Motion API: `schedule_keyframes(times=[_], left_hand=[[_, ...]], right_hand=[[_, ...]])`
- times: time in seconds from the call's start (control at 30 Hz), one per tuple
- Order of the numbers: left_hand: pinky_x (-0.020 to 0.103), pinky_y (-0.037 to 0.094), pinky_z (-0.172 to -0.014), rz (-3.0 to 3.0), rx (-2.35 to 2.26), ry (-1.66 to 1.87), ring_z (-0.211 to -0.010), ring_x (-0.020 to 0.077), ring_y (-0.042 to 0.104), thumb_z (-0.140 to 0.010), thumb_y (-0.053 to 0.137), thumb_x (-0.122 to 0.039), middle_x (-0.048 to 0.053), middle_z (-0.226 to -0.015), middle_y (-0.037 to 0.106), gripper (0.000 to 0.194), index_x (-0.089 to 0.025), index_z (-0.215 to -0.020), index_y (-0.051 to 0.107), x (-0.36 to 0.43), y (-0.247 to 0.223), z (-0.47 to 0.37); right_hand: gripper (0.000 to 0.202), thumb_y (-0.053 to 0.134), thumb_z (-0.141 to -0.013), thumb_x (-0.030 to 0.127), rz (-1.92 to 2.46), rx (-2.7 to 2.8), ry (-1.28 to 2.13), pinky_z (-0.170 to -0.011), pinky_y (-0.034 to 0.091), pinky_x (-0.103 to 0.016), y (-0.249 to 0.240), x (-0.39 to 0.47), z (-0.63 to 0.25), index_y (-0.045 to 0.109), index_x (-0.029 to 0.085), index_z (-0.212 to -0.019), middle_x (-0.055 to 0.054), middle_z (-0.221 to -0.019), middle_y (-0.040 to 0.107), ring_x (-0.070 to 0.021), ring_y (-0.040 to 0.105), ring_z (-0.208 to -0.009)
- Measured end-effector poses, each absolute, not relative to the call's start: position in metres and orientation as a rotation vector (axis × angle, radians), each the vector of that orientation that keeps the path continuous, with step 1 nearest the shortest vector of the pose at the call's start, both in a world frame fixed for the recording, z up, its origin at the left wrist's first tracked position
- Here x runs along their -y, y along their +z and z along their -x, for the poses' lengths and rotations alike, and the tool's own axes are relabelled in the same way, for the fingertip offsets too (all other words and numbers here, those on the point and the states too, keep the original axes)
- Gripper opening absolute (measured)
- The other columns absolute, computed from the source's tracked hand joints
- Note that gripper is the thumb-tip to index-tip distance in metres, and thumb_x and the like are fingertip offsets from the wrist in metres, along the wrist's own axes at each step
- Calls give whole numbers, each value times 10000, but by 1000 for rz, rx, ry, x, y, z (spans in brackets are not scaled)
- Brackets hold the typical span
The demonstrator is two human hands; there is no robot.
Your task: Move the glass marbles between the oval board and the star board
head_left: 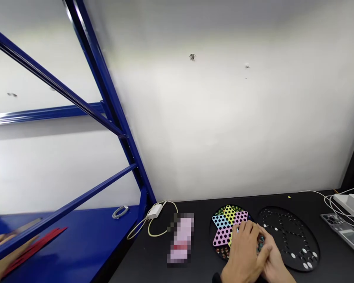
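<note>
A round board with a colourful star full of holes (223, 236) lies on the black table, with marbles around its rim. My left hand (243, 251) rests over the board's lower right part, its fingers pressed together. Close beside it, my right hand (273, 255) is curved around several dark marbles (260, 241) that show between the two hands. Part of the star is hidden under my left hand. To the right, a round black tray (287, 224) holds several white pieces.
A pixelated pink item (183, 237) and a white adapter with cable (155, 211) lie to the left. A phone (336, 222) and a power strip (352, 204) are at the right. Beyond the blue frame (106, 82), another person's hands touch red strips (35, 249) on a blue table (97, 232).
</note>
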State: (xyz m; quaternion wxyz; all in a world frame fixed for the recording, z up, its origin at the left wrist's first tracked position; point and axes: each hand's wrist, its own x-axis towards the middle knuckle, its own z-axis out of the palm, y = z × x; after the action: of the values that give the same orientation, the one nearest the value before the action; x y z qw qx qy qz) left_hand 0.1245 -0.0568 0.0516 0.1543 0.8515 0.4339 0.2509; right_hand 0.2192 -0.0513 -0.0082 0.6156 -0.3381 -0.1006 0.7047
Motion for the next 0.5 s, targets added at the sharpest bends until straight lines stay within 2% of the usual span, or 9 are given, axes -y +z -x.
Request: schedule_keyframes(times=[0.1,0.17,0.2,0.27,0.37,0.5], left_hand=[[383,374,-1067,-2339,-1281,781,-1193,240,526,-938,627,-397,28,-1289,605,322,-294,-1239,583,60,52,-113],[398,394,-1050,-2263,-1404,749,-1192,255,532,-932,607,-368,46,-1280,604,332,-286,-1253,580,60,50,-97],[406,401,-1043,-2232,-1474,694,-1180,261,544,-924,599,-346,47,-1259,611,313,-285,-1231,591,60,46,-87],[397,423,-1011,-2199,-1574,542,-1163,275,562,-882,633,-353,47,-1222,624,277,-284,-1149,623,61,36,-66],[376,418,-1008,-2222,-1677,377,-1171,278,565,-831,717,-392,25,-1242,624,306,-309,-1115,641,60,18,-37],[335,409,-963,-2420,-1614,327,-1098,229,586,-939,638,-351,-21,-1181,650,148,-352,-1086,651,51,4,-13]], right_hand=[[466,860,-542,489,861,223,1608,-349,249,-182,-12,44,-243,498,239,-695,94,-522,493,-58,377,-373],[487,787,-620,609,998,415,1468,-362,156,-196,-11,38,-268,478,237,-678,110,-505,412,-39,238,-360],[491,726,-678,656,1110,559,1358,-380,149,-207,-11,35,-282,472,236,-667,105,-506,392,-46,230,-374],[492,603,-789,675,1404,921,1070,-420,193,-233,-13,31,-312,448,239,-624,82,-511,377,-79,291,-418],[432,500,-888,547,1726,1469,576,-522,330,-280,-25,26,-349,409,247,-592,26,-581,471,-148,449,-539],[318,386,-949,405,1852,1763,105,-633,432,-330,-42,23,-360,561,249,-736,-49,-806,617,-224,594,-717]])
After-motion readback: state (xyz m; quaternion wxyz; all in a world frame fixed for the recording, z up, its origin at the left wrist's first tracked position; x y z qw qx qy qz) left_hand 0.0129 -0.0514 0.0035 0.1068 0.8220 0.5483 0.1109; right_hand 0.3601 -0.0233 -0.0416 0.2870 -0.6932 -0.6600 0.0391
